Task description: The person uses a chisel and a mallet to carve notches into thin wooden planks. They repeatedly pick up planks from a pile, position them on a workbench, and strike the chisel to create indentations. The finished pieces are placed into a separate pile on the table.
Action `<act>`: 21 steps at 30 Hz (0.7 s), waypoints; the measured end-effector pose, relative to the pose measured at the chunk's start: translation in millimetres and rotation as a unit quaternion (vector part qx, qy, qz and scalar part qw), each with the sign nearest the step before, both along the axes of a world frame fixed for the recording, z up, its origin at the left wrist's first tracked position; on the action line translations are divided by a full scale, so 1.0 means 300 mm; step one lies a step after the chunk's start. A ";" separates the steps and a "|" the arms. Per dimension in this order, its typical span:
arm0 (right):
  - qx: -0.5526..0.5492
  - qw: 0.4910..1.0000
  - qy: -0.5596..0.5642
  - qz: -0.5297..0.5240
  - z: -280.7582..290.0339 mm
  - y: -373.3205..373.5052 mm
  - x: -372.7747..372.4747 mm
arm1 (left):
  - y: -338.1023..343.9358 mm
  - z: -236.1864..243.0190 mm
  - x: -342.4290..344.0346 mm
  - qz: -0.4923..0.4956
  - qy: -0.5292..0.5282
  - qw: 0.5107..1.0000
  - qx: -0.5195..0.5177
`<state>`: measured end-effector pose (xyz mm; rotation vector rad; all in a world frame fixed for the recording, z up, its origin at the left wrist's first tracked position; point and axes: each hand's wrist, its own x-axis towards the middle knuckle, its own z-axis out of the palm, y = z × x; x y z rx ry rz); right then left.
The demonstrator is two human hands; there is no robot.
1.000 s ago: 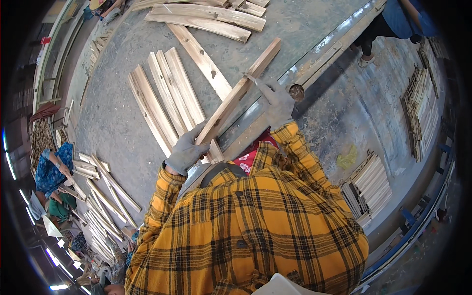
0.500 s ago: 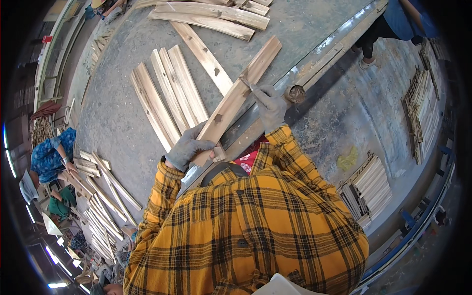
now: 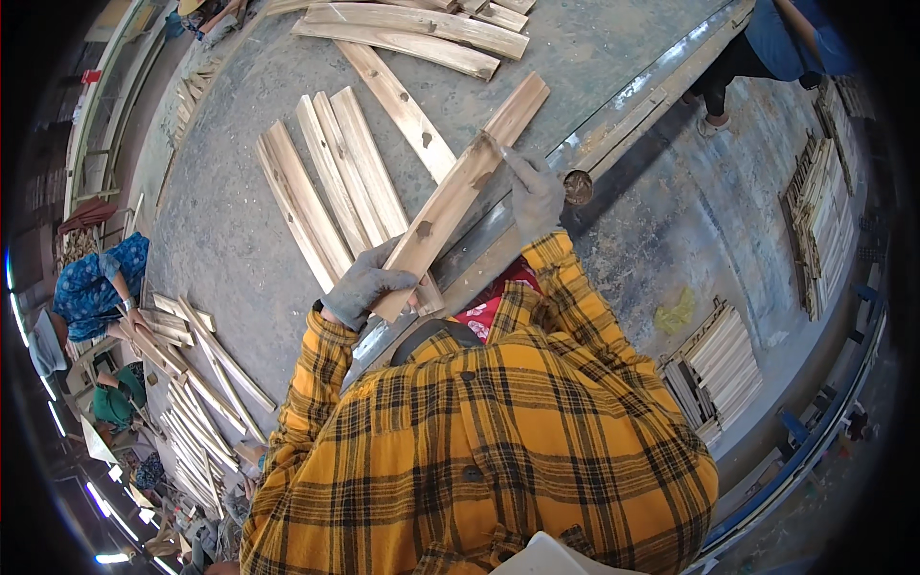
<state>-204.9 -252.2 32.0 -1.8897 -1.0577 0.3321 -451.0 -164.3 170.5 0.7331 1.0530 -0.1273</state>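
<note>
My left hand (image 3: 364, 290), in a grey glove, is closed around the lower end of a wooden board (image 3: 443, 213). The board slants up and away to the right, with dark brown patches on its face. My right hand (image 3: 537, 196), also gloved, is at the board's right edge, its fingers pinched on a thin dark tool like a small putty knife (image 3: 495, 141). Most of that tool is hidden by the fingers. Its tip meets the board beside a dark patch. Just right of this hand stands a small round tin (image 3: 578, 187) with brown paste inside.
Several boards (image 3: 335, 172) lie on the grey worktable (image 3: 225, 220), left of and beyond mine; more are piled at the far side (image 3: 412, 36). A person in blue (image 3: 791, 43) stands at the far right. Other people work at left beside loose strips (image 3: 206, 422). Stacked boards (image 3: 719, 369) rest on the floor.
My right hand has shifted slightly right and toward the board's edge, with the tool's tip moving the same way. My left hand still holds the board in nearly the same place.
</note>
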 end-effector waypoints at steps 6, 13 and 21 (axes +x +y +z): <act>-0.005 0.996 -0.045 0.075 0.051 -0.028 -0.057 | 0.003 -0.011 0.006 0.021 0.002 0.999 -0.030; -0.056 0.993 -0.086 0.065 0.033 0.008 0.052 | 0.008 -0.025 0.005 -0.031 -0.002 0.998 0.052; -0.034 0.996 -0.056 0.060 0.104 -0.016 0.027 | 0.005 -0.048 -0.001 -0.038 -0.007 0.997 0.074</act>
